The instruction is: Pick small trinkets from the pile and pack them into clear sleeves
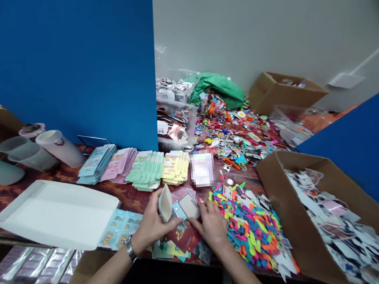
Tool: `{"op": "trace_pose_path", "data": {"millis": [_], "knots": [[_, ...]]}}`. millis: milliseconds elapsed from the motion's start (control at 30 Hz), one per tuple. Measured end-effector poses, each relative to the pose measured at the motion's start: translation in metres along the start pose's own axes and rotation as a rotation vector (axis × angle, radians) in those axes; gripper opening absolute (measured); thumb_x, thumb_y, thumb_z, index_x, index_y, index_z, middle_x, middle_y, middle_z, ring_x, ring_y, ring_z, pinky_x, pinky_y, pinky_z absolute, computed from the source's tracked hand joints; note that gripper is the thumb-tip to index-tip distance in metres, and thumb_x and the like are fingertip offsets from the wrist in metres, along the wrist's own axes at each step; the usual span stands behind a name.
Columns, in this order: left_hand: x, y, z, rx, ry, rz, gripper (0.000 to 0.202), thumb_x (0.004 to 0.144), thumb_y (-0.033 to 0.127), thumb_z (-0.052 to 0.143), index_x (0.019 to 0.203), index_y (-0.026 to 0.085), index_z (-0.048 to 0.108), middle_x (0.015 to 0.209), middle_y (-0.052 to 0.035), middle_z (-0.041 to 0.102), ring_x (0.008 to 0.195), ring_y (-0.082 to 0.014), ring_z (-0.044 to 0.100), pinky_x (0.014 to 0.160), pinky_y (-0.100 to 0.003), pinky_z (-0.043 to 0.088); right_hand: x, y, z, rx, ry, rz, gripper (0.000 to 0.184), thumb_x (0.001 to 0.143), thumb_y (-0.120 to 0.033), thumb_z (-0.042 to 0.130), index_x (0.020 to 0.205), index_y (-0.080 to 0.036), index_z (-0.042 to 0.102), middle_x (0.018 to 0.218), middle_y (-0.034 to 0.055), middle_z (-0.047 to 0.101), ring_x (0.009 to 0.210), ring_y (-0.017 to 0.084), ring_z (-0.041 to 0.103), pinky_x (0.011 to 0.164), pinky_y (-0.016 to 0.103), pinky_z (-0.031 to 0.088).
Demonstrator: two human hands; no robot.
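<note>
My left hand (149, 224) is holding a pale curved card (165, 203) on edge, fingers closed narrow around its lower part. My right hand (211, 224) is on a small grey-faced card (189, 206), just beside the curved one. Right fingers (205, 214) are narrow and touching its edge; can't tell if they're gripping. Both hands are above a loose spread of printed packets, with a dark red packet (183, 236) under them. Light blue printed packets (117, 227) lie just left of my left hand, partly against a white tray (56, 215).

Along the brown patterned tabletop (128, 197), past the hands: fanned stacks of blue (96, 164), pink (120, 165), green (144, 169) and yellow (175, 167) packets. A pixelated white item (201, 169) sits right of the yellow stack. Multicoloured paper scraps (247, 225) are right of my right hand. Further right, an open cardboard box (282, 204) is full of cut-out photo pieces (338, 221). Watch (130, 249) on my left wrist.
</note>
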State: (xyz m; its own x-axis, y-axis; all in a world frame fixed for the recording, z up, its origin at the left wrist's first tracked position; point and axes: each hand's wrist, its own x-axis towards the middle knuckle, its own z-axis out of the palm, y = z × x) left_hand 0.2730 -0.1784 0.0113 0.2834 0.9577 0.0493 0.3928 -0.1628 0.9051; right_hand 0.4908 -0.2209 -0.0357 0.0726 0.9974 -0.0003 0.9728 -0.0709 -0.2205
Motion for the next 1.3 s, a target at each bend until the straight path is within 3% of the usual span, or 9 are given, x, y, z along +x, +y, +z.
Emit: {"op": "trace_pose_path", "data": {"millis": [133,267,433,567,733,833,967,1100,1300], "knots": [[0.001,-0.008,-0.002,0.029,-0.064,0.032,0.084,0.071,0.037,0.074,0.139,0.019,0.028,0.131,-0.0139,0.049,0.12,-0.0307,0.052,0.1,-0.045,0.044,0.001,0.001,-0.01,0.445,-0.029,0.016,0.021,0.092,-0.032,0.053,0.107,-0.019,0.06,0.096,0.0081,0.066,0.087,0.024,0.064,0.073,0.032,0.05],[0.004,-0.017,-0.006,0.17,0.062,0.073,0.068,0.073,0.039,0.074,0.129,0.02,0.041,0.124,-0.0112,0.052,0.116,-0.0298,0.053,0.097,-0.043,0.044,0.006,0.008,-0.058,0.957,0.135,-0.028,0.018,0.097,-0.034,0.048,0.107,-0.021,0.056,0.092,0.0034,0.065,0.082,0.018,0.064,0.071,0.027,0.051],[0.005,-0.013,-0.003,0.303,0.104,0.159,0.059,0.078,0.039,0.072,0.127,0.022,0.046,0.117,-0.009,0.056,0.109,-0.0276,0.054,0.093,-0.041,0.045,0.013,-0.007,-0.106,0.622,0.341,-0.374,0.023,0.095,-0.015,0.05,0.112,-0.025,0.062,0.098,0.0045,0.064,0.089,0.019,0.059,0.078,0.03,0.048],[0.0,-0.009,0.007,0.393,0.08,0.26,0.053,0.08,0.033,0.07,0.127,0.022,0.046,0.12,-0.0095,0.057,0.11,-0.0282,0.053,0.094,-0.042,0.044,0.015,-0.034,-0.092,0.376,0.334,-0.54,0.031,0.094,-0.01,0.047,0.118,-0.023,0.062,0.096,0.0074,0.065,0.087,0.021,0.057,0.077,0.033,0.049],[-0.004,-0.02,0.021,0.425,0.074,0.33,0.058,0.079,0.026,0.066,0.131,0.019,0.042,0.121,-0.0112,0.057,0.112,-0.0288,0.053,0.095,-0.043,0.043,0.009,-0.05,-0.071,0.553,0.258,-0.548,0.03,0.095,-0.012,0.045,0.121,-0.019,0.058,0.105,0.0094,0.062,0.097,0.02,0.059,0.084,0.031,0.051],[0.0,-0.026,0.02,0.436,0.101,0.322,0.061,0.079,0.037,0.068,0.131,0.018,0.043,0.121,-0.0118,0.058,0.11,-0.0297,0.055,0.093,-0.042,0.045,0.02,-0.021,-0.072,0.61,0.26,-0.471,0.033,0.096,-0.019,0.047,0.128,-0.022,0.052,0.112,0.0089,0.062,0.101,0.019,0.059,0.086,0.03,0.051],[0.004,-0.028,0.015,0.45,0.11,0.275,0.064,0.079,0.049,0.067,0.131,0.019,0.045,0.118,-0.0109,0.06,0.107,-0.0299,0.058,0.089,-0.041,0.049,0.061,0.064,-0.07,0.252,0.206,0.017,0.029,0.097,-0.022,0.044,0.122,-0.022,0.057,0.111,0.0085,0.065,0.1,0.019,0.06,0.087,0.03,0.047],[0.002,-0.031,0.022,0.431,0.075,0.3,0.066,0.079,0.049,0.066,0.133,0.02,0.042,0.125,-0.0107,0.058,0.114,-0.0295,0.057,0.095,-0.041,0.047,0.097,0.134,-0.049,0.126,0.136,0.191,0.02,0.084,-0.017,0.06,0.102,-0.017,0.068,0.1,0.0124,0.067,0.097,0.025,0.06,0.088,0.034,0.043],[-0.002,-0.037,0.034,0.451,0.0,0.283,0.065,0.078,0.047,0.068,0.132,0.021,0.042,0.122,-0.0101,0.061,0.112,-0.0284,0.059,0.093,-0.04,0.049,0.102,0.155,-0.029,0.119,0.101,0.206,0.015,0.083,-0.02,0.058,0.096,-0.018,0.066,0.098,0.0072,0.067,0.091,0.02,0.059,0.081,0.027,0.04]]}}
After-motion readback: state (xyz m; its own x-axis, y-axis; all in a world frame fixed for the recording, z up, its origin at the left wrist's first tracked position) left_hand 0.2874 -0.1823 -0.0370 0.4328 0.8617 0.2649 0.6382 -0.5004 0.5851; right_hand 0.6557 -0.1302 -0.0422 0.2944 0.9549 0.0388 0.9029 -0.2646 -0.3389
